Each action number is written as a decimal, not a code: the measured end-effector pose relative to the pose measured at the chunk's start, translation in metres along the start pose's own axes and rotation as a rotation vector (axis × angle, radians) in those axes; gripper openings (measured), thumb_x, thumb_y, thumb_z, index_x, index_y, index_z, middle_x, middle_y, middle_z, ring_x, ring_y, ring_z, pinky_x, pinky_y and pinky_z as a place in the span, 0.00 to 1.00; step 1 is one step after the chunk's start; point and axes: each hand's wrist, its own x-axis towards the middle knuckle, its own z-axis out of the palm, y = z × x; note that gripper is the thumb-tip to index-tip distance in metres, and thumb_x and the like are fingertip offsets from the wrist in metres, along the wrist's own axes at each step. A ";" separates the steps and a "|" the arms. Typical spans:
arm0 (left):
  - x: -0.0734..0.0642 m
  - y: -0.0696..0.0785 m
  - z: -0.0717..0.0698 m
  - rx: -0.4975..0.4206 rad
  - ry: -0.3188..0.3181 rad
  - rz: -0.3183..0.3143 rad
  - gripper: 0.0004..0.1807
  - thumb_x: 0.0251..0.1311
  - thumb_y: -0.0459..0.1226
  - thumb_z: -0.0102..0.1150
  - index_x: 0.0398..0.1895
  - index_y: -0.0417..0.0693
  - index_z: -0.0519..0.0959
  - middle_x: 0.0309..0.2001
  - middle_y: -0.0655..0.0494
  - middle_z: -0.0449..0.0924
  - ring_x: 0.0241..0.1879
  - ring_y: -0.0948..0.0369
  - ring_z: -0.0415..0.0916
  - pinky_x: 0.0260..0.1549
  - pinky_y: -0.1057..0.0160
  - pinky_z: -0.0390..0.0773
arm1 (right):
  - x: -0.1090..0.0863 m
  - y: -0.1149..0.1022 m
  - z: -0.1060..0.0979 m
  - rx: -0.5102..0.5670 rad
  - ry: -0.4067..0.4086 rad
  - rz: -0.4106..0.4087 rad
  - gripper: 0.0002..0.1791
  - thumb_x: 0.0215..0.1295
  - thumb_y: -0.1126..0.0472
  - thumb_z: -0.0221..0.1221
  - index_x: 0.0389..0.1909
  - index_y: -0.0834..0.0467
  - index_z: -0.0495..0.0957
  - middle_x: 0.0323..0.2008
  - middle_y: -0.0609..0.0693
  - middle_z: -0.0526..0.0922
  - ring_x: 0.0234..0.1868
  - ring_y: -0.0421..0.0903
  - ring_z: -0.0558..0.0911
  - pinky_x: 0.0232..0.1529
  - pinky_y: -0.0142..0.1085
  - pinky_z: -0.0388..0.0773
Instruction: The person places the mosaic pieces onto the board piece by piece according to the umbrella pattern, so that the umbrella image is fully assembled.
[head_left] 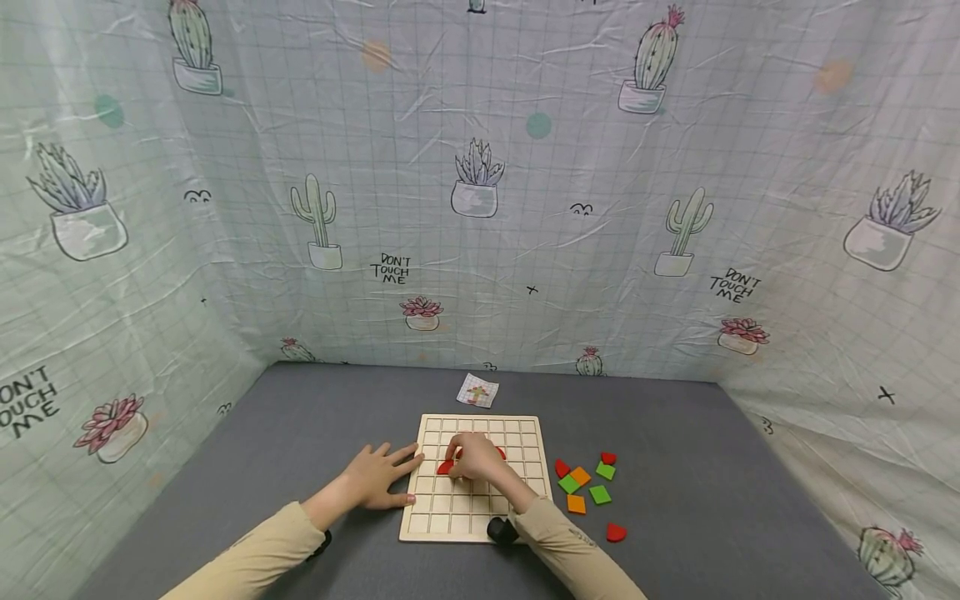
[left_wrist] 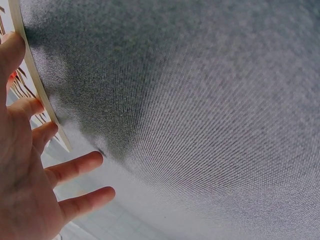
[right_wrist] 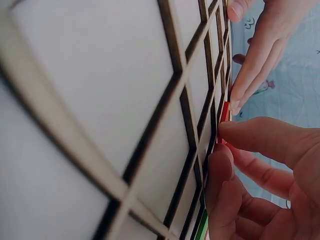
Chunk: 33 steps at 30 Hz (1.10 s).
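Right hand (head_left: 477, 457) pinching one red piece (head_left: 445, 468), left hand (head_left: 372, 479) spread against one board (head_left: 439, 504), eight loose tiles (head_left: 576, 504) beside.

Both forearms (head_left: 251, 550) extend forward. The left hand (head_left: 377, 479) spreads its fingers (left_wrist: 77, 168); the right hand (head_left: 477, 457) curls its fingers toward the thumb (right_wrist: 272, 140).

Pale wooden grid board (head_left: 439, 523), lying flat; small red piece (head_left: 446, 467), rounded edge, left of board centre

grid board (head_left: 438, 505): smooth wood | table cover (head_left: 675, 467): matt woven cloth | backdrop (head_left: 420, 125): creased, glossy, plastic-looking
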 end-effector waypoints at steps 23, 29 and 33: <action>0.000 -0.002 -0.001 -0.026 -0.037 0.010 0.38 0.52 0.64 0.45 0.65 0.59 0.61 0.65 0.58 0.60 0.60 0.45 0.63 0.52 0.43 0.64 | -0.024 0.030 -0.035 0.183 -0.087 -0.196 0.07 0.53 0.66 0.59 0.35 0.61 0.79 0.23 0.52 0.81 0.19 0.37 0.76 0.22 0.27 0.70; 0.000 -0.003 -0.001 -0.038 -0.034 0.019 0.38 0.53 0.64 0.45 0.65 0.58 0.60 0.66 0.58 0.59 0.60 0.44 0.62 0.52 0.42 0.64 | -0.037 0.042 -0.045 0.172 -0.071 -0.243 0.06 0.56 0.65 0.57 0.35 0.60 0.78 0.23 0.50 0.80 0.20 0.35 0.73 0.23 0.27 0.70; -0.001 -0.003 -0.002 -0.032 -0.013 0.032 0.37 0.53 0.63 0.46 0.65 0.57 0.61 0.65 0.56 0.60 0.59 0.44 0.63 0.51 0.43 0.65 | -0.047 0.053 -0.055 0.167 -0.077 -0.263 0.08 0.59 0.63 0.55 0.38 0.61 0.78 0.25 0.50 0.79 0.21 0.35 0.73 0.24 0.27 0.71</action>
